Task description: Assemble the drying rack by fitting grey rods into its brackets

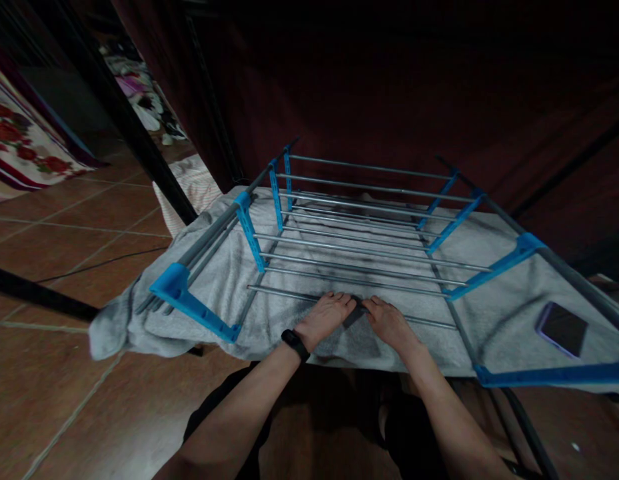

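Observation:
A partly framed rack of thin metal rods and blue plastic brackets (249, 230) stands on a grey blanket (389, 347). A thin metal rod (279, 292) lies crosswise at the rack's near side, low over the blanket. My left hand (330, 312), with a black band at its wrist, is closed over the middle of that rod. Close to its right, my right hand (388, 325) has its fingers curled on the same rod. The part of the rod between the hands is dark and hard to make out. A blue corner bracket (196, 303) stands at the near left, another corner bracket (554, 375) at the near right.
A phone (562, 329) lies on the blanket at the right. Several grey tubes (209, 247) run along the left side. Dark red curtains (389, 87) hang behind, and a black metal post (134, 133) slants at the left. A cable (104, 264) crosses the tiled floor (64, 247).

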The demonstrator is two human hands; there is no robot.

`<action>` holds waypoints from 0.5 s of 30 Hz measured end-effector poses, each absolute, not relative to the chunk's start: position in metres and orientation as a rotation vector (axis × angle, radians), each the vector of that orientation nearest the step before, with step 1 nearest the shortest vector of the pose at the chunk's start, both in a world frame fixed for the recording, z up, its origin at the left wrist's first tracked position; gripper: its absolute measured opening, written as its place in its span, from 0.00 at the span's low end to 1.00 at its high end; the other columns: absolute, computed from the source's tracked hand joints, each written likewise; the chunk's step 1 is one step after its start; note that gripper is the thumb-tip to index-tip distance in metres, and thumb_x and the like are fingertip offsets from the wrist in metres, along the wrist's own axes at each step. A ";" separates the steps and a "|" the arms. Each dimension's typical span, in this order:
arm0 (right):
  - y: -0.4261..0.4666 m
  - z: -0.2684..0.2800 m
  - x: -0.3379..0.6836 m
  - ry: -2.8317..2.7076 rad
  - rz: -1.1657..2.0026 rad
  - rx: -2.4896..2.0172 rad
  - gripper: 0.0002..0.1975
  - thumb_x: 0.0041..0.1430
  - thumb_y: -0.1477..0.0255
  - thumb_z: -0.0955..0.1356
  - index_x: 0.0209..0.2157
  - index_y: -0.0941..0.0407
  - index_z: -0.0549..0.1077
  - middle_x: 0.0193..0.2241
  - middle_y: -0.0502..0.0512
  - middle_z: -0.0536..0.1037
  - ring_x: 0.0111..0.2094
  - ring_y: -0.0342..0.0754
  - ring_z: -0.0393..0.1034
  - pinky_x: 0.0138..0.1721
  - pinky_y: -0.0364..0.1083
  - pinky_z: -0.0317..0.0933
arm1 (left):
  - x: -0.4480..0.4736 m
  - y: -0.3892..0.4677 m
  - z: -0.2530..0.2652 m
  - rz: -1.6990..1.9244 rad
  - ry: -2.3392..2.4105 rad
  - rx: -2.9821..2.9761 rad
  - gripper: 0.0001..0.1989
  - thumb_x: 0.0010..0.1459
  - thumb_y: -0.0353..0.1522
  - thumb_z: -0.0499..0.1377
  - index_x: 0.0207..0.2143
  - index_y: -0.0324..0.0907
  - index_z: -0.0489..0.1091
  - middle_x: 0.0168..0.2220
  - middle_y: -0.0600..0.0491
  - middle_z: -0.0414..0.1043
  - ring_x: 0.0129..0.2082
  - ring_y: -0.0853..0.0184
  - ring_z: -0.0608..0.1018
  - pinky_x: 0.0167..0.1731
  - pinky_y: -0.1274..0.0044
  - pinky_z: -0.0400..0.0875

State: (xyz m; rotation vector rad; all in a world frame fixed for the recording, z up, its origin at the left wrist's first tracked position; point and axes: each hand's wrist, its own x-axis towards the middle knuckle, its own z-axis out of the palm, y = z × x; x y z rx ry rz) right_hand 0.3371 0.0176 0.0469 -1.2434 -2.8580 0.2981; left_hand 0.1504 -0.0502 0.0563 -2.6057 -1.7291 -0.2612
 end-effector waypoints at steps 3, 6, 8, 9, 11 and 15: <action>0.017 0.050 0.336 -2.862 0.295 -1.263 0.19 0.62 0.81 0.58 0.50 0.55 0.70 0.45 0.58 0.76 0.44 0.48 0.73 0.44 0.46 0.62 | 0.148 -0.050 0.056 -0.293 -1.781 -2.603 0.15 0.62 0.22 0.49 0.48 0.42 0.67 0.46 0.49 0.72 0.47 0.64 0.75 0.49 0.69 0.67; 0.016 0.053 0.336 -2.854 0.282 -1.267 0.19 0.62 0.82 0.57 0.49 0.55 0.71 0.46 0.58 0.76 0.44 0.47 0.73 0.44 0.45 0.62 | 0.145 -0.047 0.053 -0.317 -1.769 -2.608 0.16 0.61 0.22 0.49 0.48 0.42 0.67 0.45 0.48 0.73 0.44 0.64 0.76 0.47 0.69 0.68; 0.016 0.056 0.336 -2.847 0.270 -1.280 0.18 0.62 0.82 0.58 0.48 0.54 0.71 0.45 0.58 0.76 0.43 0.47 0.73 0.43 0.45 0.62 | 0.143 -0.045 0.051 -0.352 -1.761 -2.609 0.18 0.60 0.21 0.49 0.50 0.42 0.67 0.46 0.48 0.73 0.45 0.63 0.76 0.49 0.69 0.68; 0.016 0.057 0.336 -2.840 0.263 -1.295 0.18 0.63 0.81 0.58 0.48 0.54 0.71 0.45 0.58 0.77 0.42 0.48 0.73 0.43 0.46 0.62 | 0.142 -0.044 0.050 -0.370 -1.769 -2.612 0.18 0.60 0.21 0.50 0.50 0.42 0.66 0.46 0.48 0.74 0.45 0.63 0.77 0.49 0.69 0.68; 0.015 0.061 0.337 -2.822 0.250 -1.329 0.17 0.63 0.80 0.58 0.48 0.54 0.71 0.44 0.57 0.77 0.42 0.48 0.73 0.42 0.46 0.62 | 0.140 -0.042 0.050 -0.401 -1.794 -2.625 0.16 0.62 0.24 0.51 0.51 0.43 0.66 0.46 0.48 0.74 0.46 0.63 0.77 0.48 0.69 0.68; 0.015 0.065 0.341 -2.773 0.227 -1.369 0.15 0.63 0.78 0.59 0.46 0.54 0.71 0.43 0.57 0.77 0.42 0.49 0.73 0.43 0.47 0.61 | 0.136 -0.038 0.055 -0.384 -1.824 -2.664 0.12 0.65 0.32 0.51 0.49 0.44 0.66 0.44 0.50 0.75 0.44 0.62 0.78 0.45 0.70 0.69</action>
